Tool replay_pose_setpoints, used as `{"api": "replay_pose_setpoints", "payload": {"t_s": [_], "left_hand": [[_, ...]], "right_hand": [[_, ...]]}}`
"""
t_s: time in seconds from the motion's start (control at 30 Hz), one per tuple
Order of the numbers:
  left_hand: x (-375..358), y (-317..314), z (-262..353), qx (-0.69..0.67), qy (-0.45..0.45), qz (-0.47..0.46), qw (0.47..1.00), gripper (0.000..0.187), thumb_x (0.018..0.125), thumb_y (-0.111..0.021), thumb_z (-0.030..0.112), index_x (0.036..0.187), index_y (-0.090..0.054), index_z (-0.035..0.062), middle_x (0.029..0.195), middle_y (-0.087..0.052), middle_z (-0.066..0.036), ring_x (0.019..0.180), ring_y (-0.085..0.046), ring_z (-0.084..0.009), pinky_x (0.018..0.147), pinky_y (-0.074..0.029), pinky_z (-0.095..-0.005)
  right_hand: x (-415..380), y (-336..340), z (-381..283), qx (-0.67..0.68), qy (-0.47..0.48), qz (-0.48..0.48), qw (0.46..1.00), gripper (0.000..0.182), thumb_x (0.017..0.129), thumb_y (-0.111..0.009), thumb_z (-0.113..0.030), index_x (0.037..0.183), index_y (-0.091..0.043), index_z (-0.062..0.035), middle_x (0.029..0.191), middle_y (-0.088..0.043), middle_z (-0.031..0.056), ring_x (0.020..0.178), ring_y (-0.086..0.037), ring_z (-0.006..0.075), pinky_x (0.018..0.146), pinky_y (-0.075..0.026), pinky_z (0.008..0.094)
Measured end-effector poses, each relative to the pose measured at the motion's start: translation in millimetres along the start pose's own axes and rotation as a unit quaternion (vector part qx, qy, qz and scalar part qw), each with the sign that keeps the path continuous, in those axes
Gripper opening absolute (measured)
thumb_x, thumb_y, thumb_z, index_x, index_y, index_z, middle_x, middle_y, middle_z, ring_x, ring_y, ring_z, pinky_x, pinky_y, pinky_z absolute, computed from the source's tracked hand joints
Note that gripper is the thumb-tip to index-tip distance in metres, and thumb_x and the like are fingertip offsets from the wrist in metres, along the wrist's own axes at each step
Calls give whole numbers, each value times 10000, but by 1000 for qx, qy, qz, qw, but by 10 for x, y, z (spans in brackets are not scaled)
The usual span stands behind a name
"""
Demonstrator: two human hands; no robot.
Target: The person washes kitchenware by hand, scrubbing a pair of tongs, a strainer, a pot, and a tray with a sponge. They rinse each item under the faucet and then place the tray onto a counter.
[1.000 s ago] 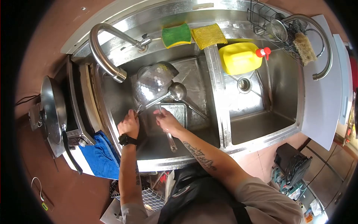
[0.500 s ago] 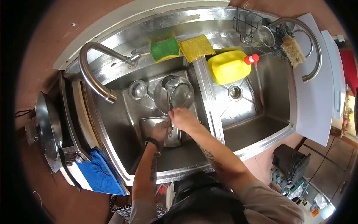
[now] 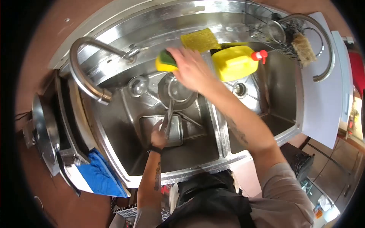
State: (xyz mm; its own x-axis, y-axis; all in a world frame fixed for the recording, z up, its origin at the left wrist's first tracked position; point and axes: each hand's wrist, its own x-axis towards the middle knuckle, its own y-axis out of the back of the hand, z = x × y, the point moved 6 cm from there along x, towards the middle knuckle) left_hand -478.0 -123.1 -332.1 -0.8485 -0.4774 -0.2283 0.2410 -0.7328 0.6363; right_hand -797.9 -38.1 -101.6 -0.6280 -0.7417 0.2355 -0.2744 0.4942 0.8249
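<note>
My right hand (image 3: 190, 68) is closed on a green and yellow sponge (image 3: 164, 64) at the back edge of the left basin (image 3: 114, 121). Lower down, my left hand (image 3: 159, 136) grips the handle of a metal ladle (image 3: 169, 110), whose round end rests over a metal bowl (image 3: 161, 91). Beneath that hand lies a rectangular metal tray (image 3: 175, 131). Another round metal utensil (image 3: 138, 86) is on the basin floor to the left.
A yellow scouring pad (image 3: 199, 40) sits on the back ledge, beside a yellow bottle (image 3: 235, 64) with a red cap. Faucets (image 3: 85, 85) (image 3: 329, 49) arch over both sides. A wire rack (image 3: 254, 22) holds scrubbers at the back right; a blue cloth (image 3: 100, 174) hangs left.
My right hand has left the utensil handles, moved up and back, and taken hold of the green sponge. My left hand keeps its grip low in the basin. The view has shifted slightly.
</note>
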Motion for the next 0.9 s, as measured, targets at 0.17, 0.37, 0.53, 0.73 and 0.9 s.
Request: {"api": "replay_pose_setpoints", "payload": {"t_s": [0.17,0.37,0.53,0.73,0.9], "left_hand": [[-49,177,-25,-262,152,48,952,266,900,-580,18,1164,-607,-6,1032,-653,-77,918,-600,-134,812,-473,-265],[163,445,362,-259,165,49,950,182,929,-582,51,1093,-636,-6,1028,-642,-39,956,-590,-120,870,-449,-249],[269,484,690,-215,111,64,968,179,922,-585,48,1080,-642,-14,1016,-641,-31,940,-589,-110,859,-449,-248],[194,399,830,-239,153,62,957,173,924,-582,55,1073,-646,-6,963,-644,-17,891,-587,-102,815,-450,-238],[141,253,551,-225,118,65,965,198,915,-601,60,1102,-631,0,997,-671,-51,830,-608,-100,708,-487,-237]], "right_hand": [[-1574,415,1072,501,-399,261,723,448,896,-576,-118,1311,-446,-9,1070,-615,111,935,-630,220,840,-505,364],[-1835,612,2296,610,-395,330,602,366,873,-549,-102,1225,-530,-3,1070,-626,123,911,-645,256,844,-523,391],[-1440,836,2288,652,-461,258,544,360,896,-585,-236,1179,-552,-16,1033,-637,138,904,-644,285,822,-537,425],[-1447,804,2488,640,-462,190,583,365,905,-599,-328,1123,-570,-36,948,-645,125,820,-639,272,776,-548,419],[-1412,765,2541,649,-465,177,576,378,901,-600,-350,1119,-576,-42,937,-644,120,791,-641,272,760,-544,396]]}}
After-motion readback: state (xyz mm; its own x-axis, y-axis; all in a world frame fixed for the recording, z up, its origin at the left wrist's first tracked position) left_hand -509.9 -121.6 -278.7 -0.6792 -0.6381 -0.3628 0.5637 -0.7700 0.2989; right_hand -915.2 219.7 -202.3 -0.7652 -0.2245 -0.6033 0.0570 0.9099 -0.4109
